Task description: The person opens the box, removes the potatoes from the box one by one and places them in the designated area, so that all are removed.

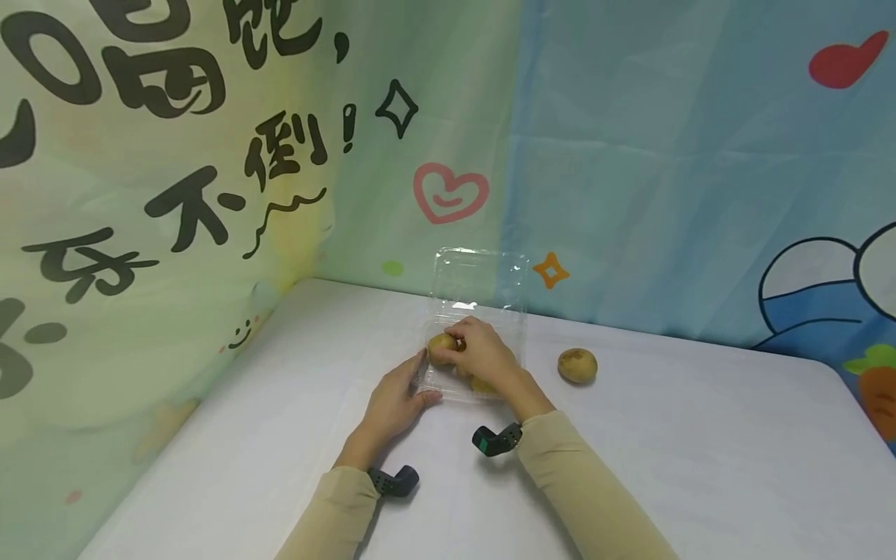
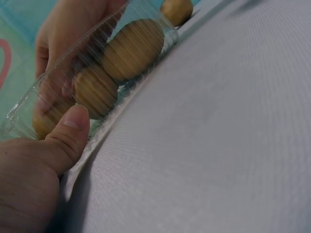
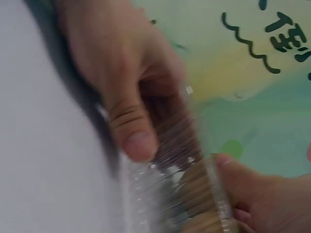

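Note:
A clear plastic clamshell box (image 1: 456, 394) stands on the table with its lid (image 1: 479, 276) raised at the back. My left hand (image 1: 393, 400) holds the box's near left corner, thumb along the front wall. Reaching inside, my right hand (image 1: 488, 358) pinches a potato (image 1: 441, 348) at the left end. In the left wrist view, a large potato (image 2: 135, 48) and a smaller potato (image 2: 95, 91) lie in the box beside the held one, seen through the ribbed wall. The right hand's fingertips are partly hidden there.
Another potato (image 1: 577, 365) lies on the white tabletop (image 1: 700, 451) to the right of the box. A printed cloth backdrop (image 1: 630, 155) hangs behind the table and along its left side.

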Demonstrator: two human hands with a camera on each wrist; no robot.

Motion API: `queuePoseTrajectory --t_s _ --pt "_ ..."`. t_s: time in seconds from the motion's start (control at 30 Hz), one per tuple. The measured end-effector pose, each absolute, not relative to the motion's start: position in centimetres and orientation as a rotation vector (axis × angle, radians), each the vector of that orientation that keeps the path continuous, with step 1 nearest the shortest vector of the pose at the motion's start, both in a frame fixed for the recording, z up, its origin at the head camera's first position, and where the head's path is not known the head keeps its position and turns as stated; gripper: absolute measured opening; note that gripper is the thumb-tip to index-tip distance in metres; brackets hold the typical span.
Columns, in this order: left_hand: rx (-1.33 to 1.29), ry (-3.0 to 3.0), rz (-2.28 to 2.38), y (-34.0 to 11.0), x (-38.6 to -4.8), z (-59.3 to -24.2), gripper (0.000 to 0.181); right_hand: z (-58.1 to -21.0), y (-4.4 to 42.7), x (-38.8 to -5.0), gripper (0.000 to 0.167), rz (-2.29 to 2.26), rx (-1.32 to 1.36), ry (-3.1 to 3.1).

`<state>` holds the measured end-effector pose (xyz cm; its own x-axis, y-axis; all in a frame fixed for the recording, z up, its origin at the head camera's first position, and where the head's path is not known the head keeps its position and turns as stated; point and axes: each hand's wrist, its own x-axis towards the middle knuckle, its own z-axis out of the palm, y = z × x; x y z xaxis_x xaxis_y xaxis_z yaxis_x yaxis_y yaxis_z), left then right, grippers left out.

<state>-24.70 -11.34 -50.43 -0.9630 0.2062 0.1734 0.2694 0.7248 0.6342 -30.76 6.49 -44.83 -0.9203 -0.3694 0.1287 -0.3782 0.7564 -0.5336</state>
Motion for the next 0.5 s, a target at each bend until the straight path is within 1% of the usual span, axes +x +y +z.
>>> queuePoseTrajectory --t_s 0.17,0.3,0.5 --pt "-0.388 -2.836 -1.069 -11.29 -24.66 -50.42 0.082 -44.52 6.70 -30.74 0.041 0.934 0.671 -2.943" --pt "-0.389 -2.822 -1.077 -11.30 -24.69 -50.31 0.081 -44.31 6.74 -30.62 0.039 0.948 0.683 -2.951" --pt "-0.388 -2.838 -1.048 -11.34 -24.86 -50.41 0.082 -43.88 6.46 -30.57 0.058 0.917 0.678 -3.013"
